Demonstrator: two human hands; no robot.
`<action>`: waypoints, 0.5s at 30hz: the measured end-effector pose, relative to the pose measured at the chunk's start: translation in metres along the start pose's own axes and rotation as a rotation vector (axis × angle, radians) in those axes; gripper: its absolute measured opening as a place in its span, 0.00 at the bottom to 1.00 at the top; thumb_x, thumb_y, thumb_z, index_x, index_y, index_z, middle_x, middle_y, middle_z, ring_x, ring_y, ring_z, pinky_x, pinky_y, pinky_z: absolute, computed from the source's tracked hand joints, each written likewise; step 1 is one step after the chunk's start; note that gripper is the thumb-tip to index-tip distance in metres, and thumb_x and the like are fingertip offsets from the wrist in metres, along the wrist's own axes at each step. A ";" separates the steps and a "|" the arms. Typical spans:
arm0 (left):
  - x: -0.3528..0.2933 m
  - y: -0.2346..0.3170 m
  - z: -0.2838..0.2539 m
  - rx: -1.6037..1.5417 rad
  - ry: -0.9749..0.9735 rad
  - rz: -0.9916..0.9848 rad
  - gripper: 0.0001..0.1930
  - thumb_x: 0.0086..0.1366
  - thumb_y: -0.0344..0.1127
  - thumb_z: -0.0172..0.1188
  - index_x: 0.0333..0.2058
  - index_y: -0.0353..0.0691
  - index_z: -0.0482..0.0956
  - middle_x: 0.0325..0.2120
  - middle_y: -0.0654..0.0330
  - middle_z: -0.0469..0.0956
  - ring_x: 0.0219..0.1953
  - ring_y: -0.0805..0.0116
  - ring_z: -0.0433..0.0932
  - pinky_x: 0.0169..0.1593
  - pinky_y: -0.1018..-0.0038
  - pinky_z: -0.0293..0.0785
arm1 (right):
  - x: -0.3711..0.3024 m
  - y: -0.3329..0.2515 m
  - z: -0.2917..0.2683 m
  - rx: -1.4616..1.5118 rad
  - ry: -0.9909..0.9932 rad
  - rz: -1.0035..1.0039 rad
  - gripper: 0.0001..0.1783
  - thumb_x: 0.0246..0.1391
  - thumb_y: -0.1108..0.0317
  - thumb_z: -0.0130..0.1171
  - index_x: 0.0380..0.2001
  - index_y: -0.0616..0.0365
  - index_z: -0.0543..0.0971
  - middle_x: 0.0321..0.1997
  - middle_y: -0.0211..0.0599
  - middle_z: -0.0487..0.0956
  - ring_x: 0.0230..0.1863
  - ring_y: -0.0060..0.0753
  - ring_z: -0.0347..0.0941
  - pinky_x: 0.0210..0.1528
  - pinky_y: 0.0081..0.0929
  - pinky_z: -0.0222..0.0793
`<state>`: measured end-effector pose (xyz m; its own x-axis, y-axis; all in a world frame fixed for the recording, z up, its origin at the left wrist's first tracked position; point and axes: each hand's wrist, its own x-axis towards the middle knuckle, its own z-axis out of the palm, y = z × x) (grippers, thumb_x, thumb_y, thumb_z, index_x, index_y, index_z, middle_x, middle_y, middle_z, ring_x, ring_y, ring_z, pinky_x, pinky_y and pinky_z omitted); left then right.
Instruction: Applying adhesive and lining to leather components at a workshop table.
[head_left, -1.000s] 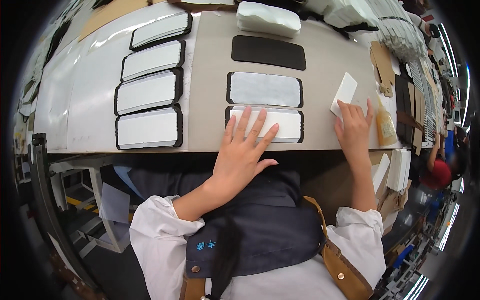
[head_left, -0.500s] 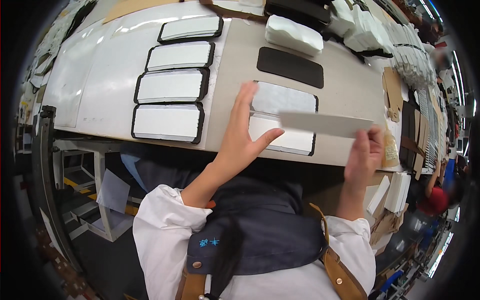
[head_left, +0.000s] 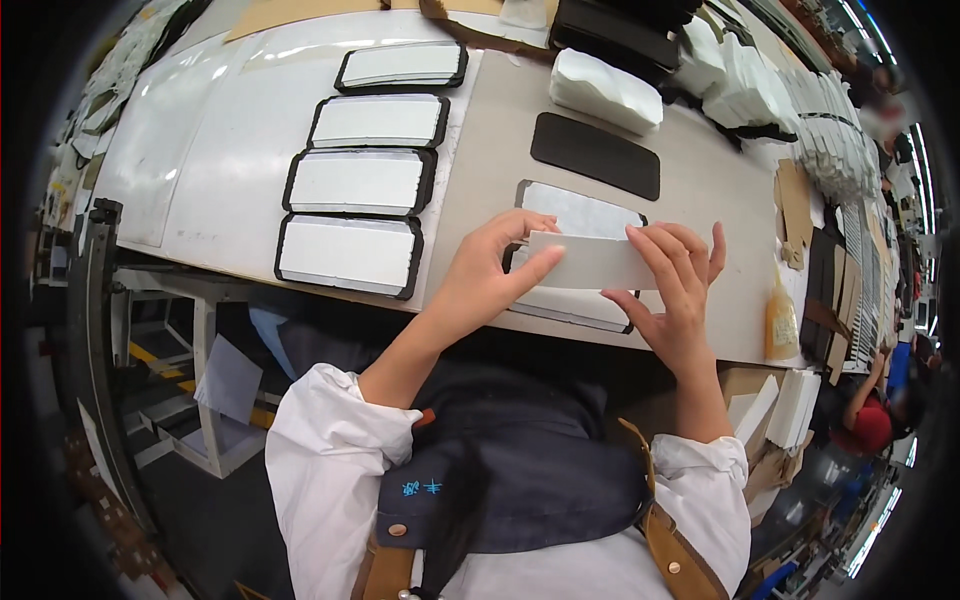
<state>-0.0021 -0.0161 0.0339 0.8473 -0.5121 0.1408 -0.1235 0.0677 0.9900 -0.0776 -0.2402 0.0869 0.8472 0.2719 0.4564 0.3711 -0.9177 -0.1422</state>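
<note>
Above the near edge of the tabletop [head_left: 725,190], a white card [head_left: 590,264] is held lengthwise between the two hands. Its left end is pinched by the left hand [head_left: 490,272], thumb in front and fingers behind; its right end is gripped by the right hand [head_left: 680,285], fingertips at the upper edge and thumb at the lower. At the near edge, a white-faced panel [head_left: 572,305] with a black border is partly hidden by the card; contact between them cannot be told. Toward the near right corner, an amber-coloured bottle [head_left: 781,322] is placed. Left of the hands, four black-bordered panels [head_left: 358,180] faced in white are arranged in a column receding from the near edge. Beyond the card, a grey-faced panel [head_left: 580,210], a plain black panel [head_left: 595,157] and a white stack [head_left: 607,92] are set successively toward the far edge.
</note>
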 end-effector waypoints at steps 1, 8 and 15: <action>0.001 -0.002 -0.001 0.010 -0.001 -0.023 0.07 0.66 0.33 0.59 0.38 0.35 0.76 0.46 0.58 0.78 0.56 0.61 0.73 0.61 0.66 0.64 | 0.002 0.001 0.000 0.008 0.002 0.007 0.36 0.37 0.58 0.74 0.54 0.53 0.76 0.49 0.29 0.77 0.55 0.37 0.68 0.72 0.53 0.34; 0.008 -0.016 -0.010 0.757 0.376 0.221 0.14 0.63 0.31 0.61 0.48 0.36 0.77 0.48 0.54 0.74 0.54 0.53 0.69 0.58 0.61 0.63 | 0.019 0.030 0.026 0.116 -0.094 0.109 0.30 0.41 0.58 0.73 0.49 0.56 0.77 0.47 0.32 0.77 0.53 0.37 0.68 0.72 0.53 0.34; 0.006 -0.021 -0.009 0.957 0.314 0.182 0.17 0.57 0.28 0.63 0.47 0.41 0.78 0.49 0.55 0.70 0.54 0.52 0.65 0.58 0.59 0.61 | 0.024 0.037 0.042 0.215 -0.165 0.123 0.27 0.43 0.58 0.73 0.47 0.55 0.78 0.46 0.33 0.77 0.52 0.38 0.68 0.72 0.54 0.33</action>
<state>0.0101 -0.0128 0.0138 0.8545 -0.3059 0.4198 -0.5080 -0.6606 0.5527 -0.0276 -0.2555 0.0561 0.9348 0.2218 0.2776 0.3186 -0.8689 -0.3787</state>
